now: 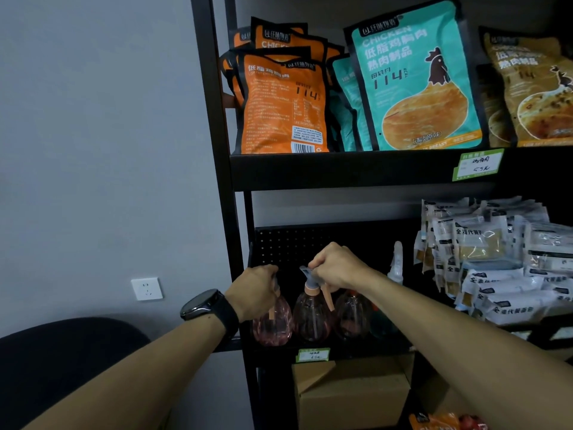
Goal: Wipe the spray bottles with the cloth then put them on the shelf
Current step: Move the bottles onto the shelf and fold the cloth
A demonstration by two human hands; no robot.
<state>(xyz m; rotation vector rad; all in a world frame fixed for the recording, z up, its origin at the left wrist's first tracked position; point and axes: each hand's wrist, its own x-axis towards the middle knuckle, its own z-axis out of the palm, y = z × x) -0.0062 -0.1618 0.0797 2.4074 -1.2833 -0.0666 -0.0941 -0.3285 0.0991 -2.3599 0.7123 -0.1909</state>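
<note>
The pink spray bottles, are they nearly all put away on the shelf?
Nearly. A third clear pink plastic spray bottle already stands on the black metal shelf. The left hand grips the left pink bottle and the right hand grips the middle pink bottle by the head. Letting go remains. No cloth shows.

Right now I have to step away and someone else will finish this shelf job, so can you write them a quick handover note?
Left hand: grips the head of the leftmost clear pink plastic spray bottle on the black metal shelf.
Right hand: grips the grey trigger of the middle pink spray bottle.
A third pink spray bottle stands to their right, a white spray bottle behind it.
Done: three pink bottles sit on the shelf.
Left: release both. No cloth is in view, so I cannot tell whether wiping is finished.
</note>
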